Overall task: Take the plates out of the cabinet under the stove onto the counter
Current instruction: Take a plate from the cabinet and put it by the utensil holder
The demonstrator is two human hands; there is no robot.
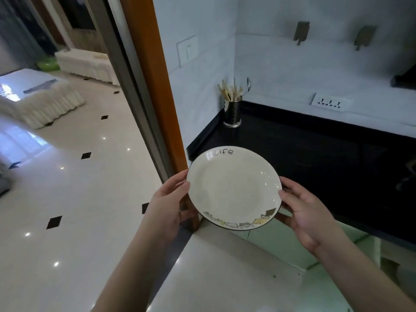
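Note:
A white plate (234, 188) with a dark rim, the word "Life" at its far edge and a small drawn pattern at its near edge, is held level in front of me. My left hand (167, 206) grips its left rim, thumb on top. My right hand (308, 212) grips its right rim in the same way. The plate hovers over the near left corner of the black counter (315, 158). The stove and the cabinet under it are out of view.
A metal utensil holder (233, 113) with chopsticks stands at the counter's back left corner. A wall socket (329, 102) sits above the counter. An orange door frame (157, 86) rises just left of the plate; beyond it lies a glossy tiled floor (67, 199).

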